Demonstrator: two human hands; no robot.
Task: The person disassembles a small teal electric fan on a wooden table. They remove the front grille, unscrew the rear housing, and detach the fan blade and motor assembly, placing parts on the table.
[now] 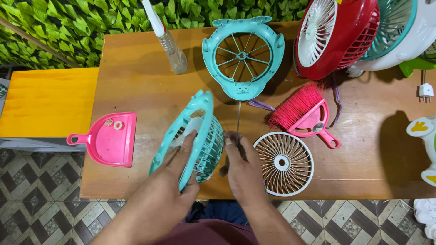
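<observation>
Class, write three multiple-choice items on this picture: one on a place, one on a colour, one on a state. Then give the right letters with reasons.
1. Where does the dustpan lie?
A. at the table's left edge
B. under the brush
C. on the floor

2. What colour is the grille lying flat by the right hand?
A. red
B. white
C. teal

3. How is the fan body under the left hand?
A. flat
B. tilted on edge
C. untouched

Answers: 1 A, it sits on the table near that edge; 2 B, its ribs are white; 3 B, the hand props it up.
</observation>
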